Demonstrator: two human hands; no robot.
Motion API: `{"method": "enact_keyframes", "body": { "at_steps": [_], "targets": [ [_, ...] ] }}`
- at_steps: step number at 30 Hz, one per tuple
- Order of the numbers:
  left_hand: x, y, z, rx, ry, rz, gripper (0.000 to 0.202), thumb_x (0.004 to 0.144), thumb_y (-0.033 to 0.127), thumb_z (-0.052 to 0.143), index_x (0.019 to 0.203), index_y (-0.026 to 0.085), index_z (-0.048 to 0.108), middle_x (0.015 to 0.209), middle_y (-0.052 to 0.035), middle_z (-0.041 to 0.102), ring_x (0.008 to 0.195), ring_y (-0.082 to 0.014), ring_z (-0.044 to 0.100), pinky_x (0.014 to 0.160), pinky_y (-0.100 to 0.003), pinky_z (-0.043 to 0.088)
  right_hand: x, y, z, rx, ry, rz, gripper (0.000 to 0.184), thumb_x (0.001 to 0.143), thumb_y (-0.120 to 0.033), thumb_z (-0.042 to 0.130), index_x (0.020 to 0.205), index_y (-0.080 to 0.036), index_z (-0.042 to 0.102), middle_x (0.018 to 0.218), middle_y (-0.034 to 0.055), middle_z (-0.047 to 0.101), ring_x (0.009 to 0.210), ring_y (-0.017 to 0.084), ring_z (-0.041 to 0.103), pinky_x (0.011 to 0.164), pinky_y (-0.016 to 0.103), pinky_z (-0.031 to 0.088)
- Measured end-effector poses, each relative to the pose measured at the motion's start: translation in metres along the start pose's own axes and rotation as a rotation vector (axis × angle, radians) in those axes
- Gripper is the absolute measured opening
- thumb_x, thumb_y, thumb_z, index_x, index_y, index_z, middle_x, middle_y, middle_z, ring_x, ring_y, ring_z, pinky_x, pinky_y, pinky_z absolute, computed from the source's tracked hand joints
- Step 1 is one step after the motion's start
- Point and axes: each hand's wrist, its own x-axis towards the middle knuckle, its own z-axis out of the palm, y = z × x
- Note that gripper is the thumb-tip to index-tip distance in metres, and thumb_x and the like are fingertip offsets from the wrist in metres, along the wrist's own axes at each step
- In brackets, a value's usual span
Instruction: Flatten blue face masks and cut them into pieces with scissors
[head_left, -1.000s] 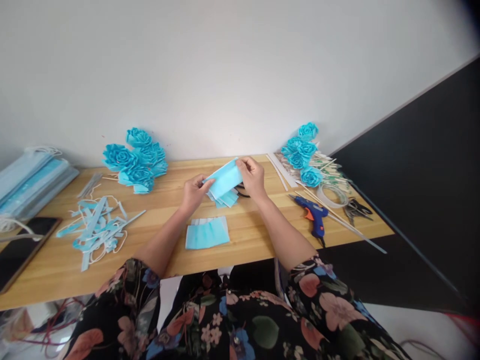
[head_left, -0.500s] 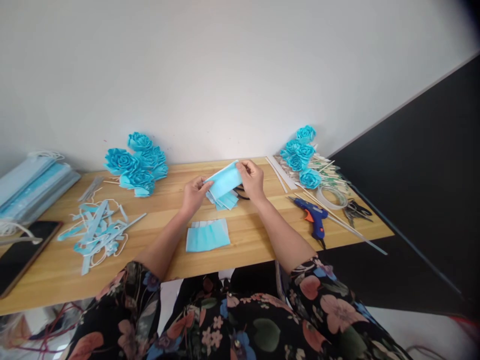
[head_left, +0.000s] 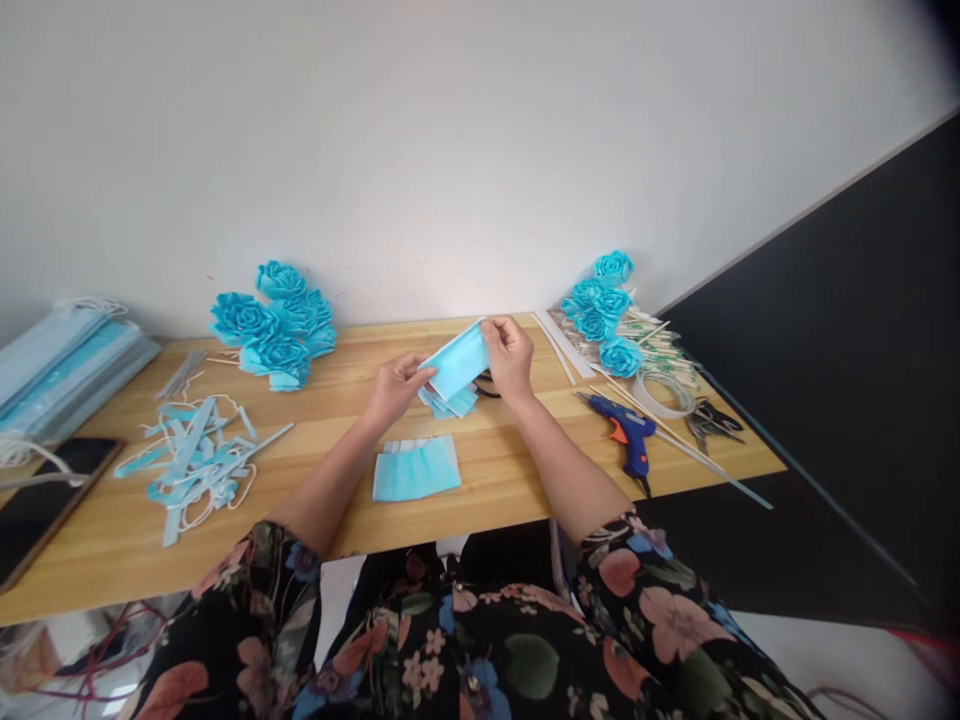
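A light-blue piece of face mask fabric is stretched at a slant between my hands, above the table. My left hand pinches its lower left end, and my right hand pinches its upper right end. Under it lie smaller blue fabric pieces, and the black handle of a tool shows partly behind my right hand. Closer to me, flat blue mask pieces rest on the wooden table.
Left are blue flowers, cut-off straps and strips, a phone and stacked face masks. Right are more blue flowers, a blue glue gun, a tape roll, pliers and thin sticks.
Both hands have shifted slightly to the right with the fabric piece, still gripping its two ends. Things on the table stay where they were.
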Motion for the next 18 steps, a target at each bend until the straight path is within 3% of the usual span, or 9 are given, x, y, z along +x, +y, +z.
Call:
{"method": "enact_keyframes", "body": {
  "at_steps": [5, 9, 11, 14, 18],
  "targets": [
    [-0.002, 0.004, -0.006, 0.124, -0.087, 0.034, 0.045, 0.073, 0.058, 0.071, 0.087, 0.015, 0.066, 0.079, -0.0048, 0.071, 0.07, -0.017, 0.064, 0.065, -0.028, 0.05, -0.001, 0.001, 0.001, 0.011, -0.094, 0.013, 0.028, 0.087, -0.046, 0.059, 0.079, -0.019, 0.063, 0.067, -0.003, 0.059, 0.064, 0.011, 0.05, 0.062, 0.023, 0.041],
    [-0.006, 0.015, -0.009, 0.179, -0.045, 0.177, 0.047, 0.085, 0.056, 0.06, 0.107, 0.015, 0.067, 0.113, -0.0107, 0.072, 0.102, -0.0235, 0.067, 0.089, -0.034, 0.051, -0.01, -0.005, 0.007, -0.044, -0.235, -0.062, 0.027, 0.087, -0.045, 0.062, 0.08, -0.019, 0.067, 0.073, -0.0009, 0.067, 0.068, 0.012, 0.058, 0.065, 0.024, 0.044],
    [-0.008, 0.02, -0.011, 0.164, -0.029, 0.245, 0.046, 0.09, 0.054, 0.052, 0.114, 0.016, 0.066, 0.12, -0.0108, 0.07, 0.114, -0.024, 0.063, 0.099, -0.036, 0.047, -0.014, -0.008, 0.009, -0.095, -0.291, -0.12, 0.027, 0.087, -0.045, 0.062, 0.08, -0.02, 0.068, 0.077, 0.0, 0.07, 0.07, 0.012, 0.06, 0.068, 0.024, 0.045],
    [-0.008, 0.023, -0.013, 0.216, -0.005, 0.302, 0.042, 0.09, 0.051, 0.055, 0.111, 0.017, 0.067, 0.119, -0.0099, 0.071, 0.116, -0.0237, 0.062, 0.103, -0.036, 0.044, -0.018, -0.01, 0.012, -0.158, -0.327, -0.177, 0.028, 0.088, -0.046, 0.061, 0.081, -0.02, 0.07, 0.077, 0.0007, 0.072, 0.07, 0.013, 0.062, 0.07, 0.025, 0.046],
    [-0.006, 0.018, -0.009, 0.34, 0.013, 0.326, 0.029, 0.081, 0.046, 0.067, 0.086, 0.017, 0.069, 0.093, -0.0059, 0.073, 0.092, -0.0211, 0.066, 0.09, -0.032, 0.048, -0.021, -0.009, 0.014, -0.17, -0.376, -0.217, 0.027, 0.089, -0.044, 0.06, 0.081, -0.021, 0.071, 0.077, 0.0016, 0.073, 0.071, 0.014, 0.064, 0.071, 0.026, 0.047]
  ]
}}
